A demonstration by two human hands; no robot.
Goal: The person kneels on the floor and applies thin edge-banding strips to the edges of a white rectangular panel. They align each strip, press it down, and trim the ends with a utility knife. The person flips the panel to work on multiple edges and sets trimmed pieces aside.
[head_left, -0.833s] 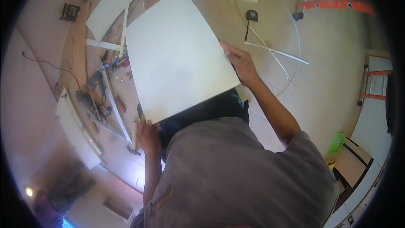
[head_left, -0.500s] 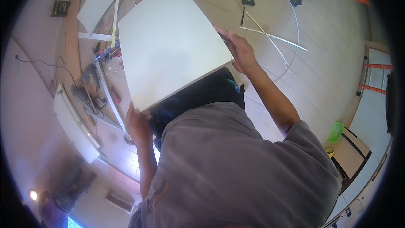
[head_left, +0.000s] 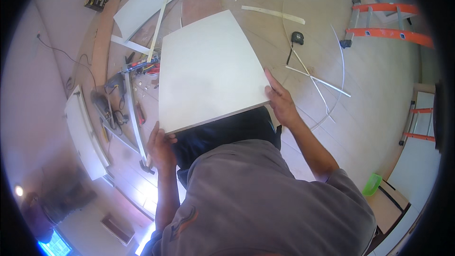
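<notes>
A large white board (head_left: 208, 66) is held out in front of me, above my dark-clothed lap. My left hand (head_left: 161, 148) grips its near left corner, with fingers hooked under the edge. At its right side my right hand (head_left: 280, 102) clasps the edge near the closer corner, the palm against the side. The fingers beneath the board are partly hidden. Its near edge shows a thin, greyish, unfaced core.
Left on the floor lie a drill (head_left: 113, 84), a hammer (head_left: 147, 166), a long metal strip (head_left: 134, 118) and another white panel (head_left: 147, 4). Ahead to the right are a black tape measure (head_left: 297, 38) and thin white strips (head_left: 327, 85). An orange ladder (head_left: 388, 33) lies at the far right.
My view has shifted, so the room appears lower and farther right. The board has turned slightly and its near edge lies more level. Both hands still hold it.
</notes>
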